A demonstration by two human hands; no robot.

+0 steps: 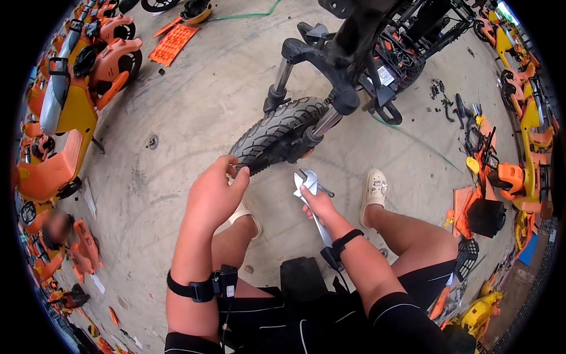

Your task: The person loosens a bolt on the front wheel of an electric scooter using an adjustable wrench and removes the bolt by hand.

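Observation:
My right hand (319,205) is closed round a silver adjustable wrench (322,229), its jaws pointing away from me. A thin dark metal rod (325,190) shows beside the wrench head; whether my hand also grips it I cannot tell. My left hand (213,184) is at the near end of a knobbly black tyre (273,131), thumb and index finger apart, fingertips at or touching the tread. The other left fingers are partly hidden. The wheel sits between the legs of a black front fork (330,71), part of a stripped two-wheeler frame with exposed wiring (392,59).
Orange and yellow scooters (73,112) line the left side, and more (527,118) stand at the right. Loose orange panels and black parts (480,153) lie on the right floor. An orange perforated panel (173,45) lies at the far left. My shoes (374,187) flank the wrench.

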